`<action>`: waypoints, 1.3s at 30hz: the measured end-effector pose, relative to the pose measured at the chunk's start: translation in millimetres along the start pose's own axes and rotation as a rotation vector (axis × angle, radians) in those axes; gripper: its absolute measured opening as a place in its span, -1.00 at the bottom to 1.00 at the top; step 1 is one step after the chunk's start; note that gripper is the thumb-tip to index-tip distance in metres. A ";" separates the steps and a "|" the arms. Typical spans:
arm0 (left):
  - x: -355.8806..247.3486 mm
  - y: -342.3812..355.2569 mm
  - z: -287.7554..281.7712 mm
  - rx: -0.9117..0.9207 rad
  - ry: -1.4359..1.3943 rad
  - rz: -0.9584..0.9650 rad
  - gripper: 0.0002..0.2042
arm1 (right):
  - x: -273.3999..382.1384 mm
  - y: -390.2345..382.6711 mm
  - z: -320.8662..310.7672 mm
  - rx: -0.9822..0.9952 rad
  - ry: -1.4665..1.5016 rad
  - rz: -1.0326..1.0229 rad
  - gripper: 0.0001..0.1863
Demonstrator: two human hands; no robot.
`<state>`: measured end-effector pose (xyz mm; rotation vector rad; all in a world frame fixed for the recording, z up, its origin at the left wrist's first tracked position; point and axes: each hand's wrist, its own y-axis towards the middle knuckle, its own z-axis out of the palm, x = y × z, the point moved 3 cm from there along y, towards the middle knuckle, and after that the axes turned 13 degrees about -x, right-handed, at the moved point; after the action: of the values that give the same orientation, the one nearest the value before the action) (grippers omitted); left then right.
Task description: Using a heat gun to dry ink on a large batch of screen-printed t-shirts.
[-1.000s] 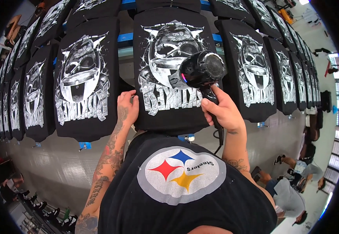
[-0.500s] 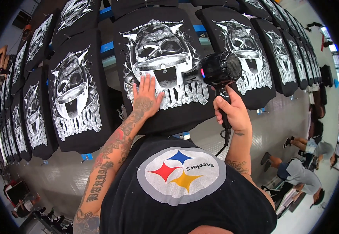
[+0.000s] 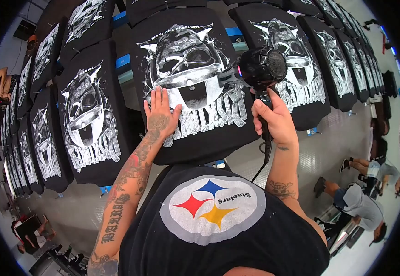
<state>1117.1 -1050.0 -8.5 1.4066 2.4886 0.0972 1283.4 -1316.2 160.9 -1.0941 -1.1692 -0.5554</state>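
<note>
A black T-shirt point(image 3: 188, 154) with a large white and grey print lies flat in front of me on a board. My left hand point(image 3: 161, 115) rests open on the lower left of the print, fingers spread and palm down. A black hair dryer point(image 3: 260, 69) is in my right hand point(image 3: 273, 117), whose fingers wrap round the handle. Its nozzle points left over the right side of the print, close above the cloth. A small pink and blue glow shows on the dryer's barrel. The power cord hangs from the handle toward my body.
More printed black shirts, such as one at left point(image 3: 89, 119) and one at right point(image 3: 296, 69), lie on boards in long rows. Blue board supports point(image 3: 122, 62) show between them. A person in a grey shirt point(image 3: 363, 207) is at the lower right; others are at far left.
My left hand has slid slightly left and down across the print. The hair dryer has moved a little up and right in my right hand's grip. The view has shifted slightly.
</note>
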 end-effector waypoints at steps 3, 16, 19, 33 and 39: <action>-26.9 -10.6 2.9 0.040 -0.009 0.074 -0.16 | 1.5 9.4 12.5 0.055 0.042 0.031 -0.47; 39.2 4.1 -5.1 0.000 0.035 -0.050 -0.22 | 13.1 26.3 28.9 -0.055 -0.080 -0.050 -0.44; 77.7 15.8 -2.3 -0.066 -0.015 -0.130 -0.24 | 20.8 28.7 23.9 -0.120 -0.163 -0.071 -0.49; 111.8 62.4 32.5 -0.501 -0.489 -0.524 -0.66 | 31.4 77.2 127.1 0.184 -0.052 -0.020 -0.55; 115.5 91.4 30.5 -0.479 -0.542 -0.460 -0.63 | 49.6 120.2 166.8 0.242 -0.176 -0.135 -0.61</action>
<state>1145.1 -906.6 -44.1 0.5548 2.0727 0.1743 1325.2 -1108.8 159.6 -0.8737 -1.4320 -0.4143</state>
